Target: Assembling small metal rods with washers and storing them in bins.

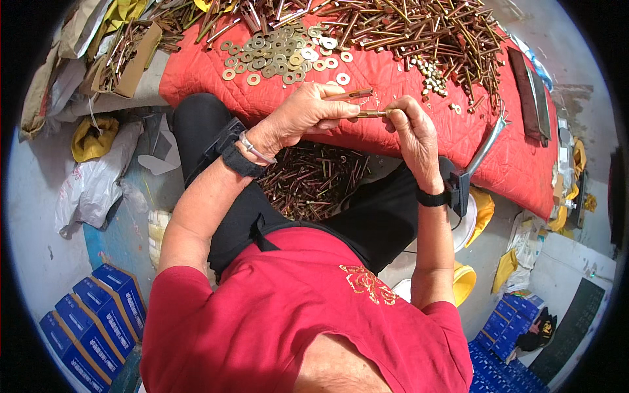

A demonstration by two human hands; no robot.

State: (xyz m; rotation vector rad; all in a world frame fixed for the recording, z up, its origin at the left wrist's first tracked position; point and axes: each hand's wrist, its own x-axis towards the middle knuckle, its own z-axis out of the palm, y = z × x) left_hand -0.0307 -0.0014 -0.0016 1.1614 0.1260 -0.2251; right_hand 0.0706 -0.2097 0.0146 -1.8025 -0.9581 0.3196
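My left hand (304,112) is closed around metal anchor bolts with a brass-coloured finish. One bolt (355,95) sticks out of its fingers toward the right, and a second bolt (372,114) lies just below it. The thumb and fingers of my right hand (414,131) pinch the far end of that lower bolt. Both hands are over the near edge of a red quilted cloth (386,141). Just beyond them lie a heap of flat washers (272,59), a small pile of hex nuts (430,75) and a large heap of metal rods (406,29).
Many finished-looking bolts (314,183) fill the space between my legs. A cardboard box (134,62) of metal pieces stands at the far left. Blue boxes (98,321) are stacked at the lower left, more blue boxes (508,321) at the lower right. A dark strip (529,95) lies on the cloth's right.
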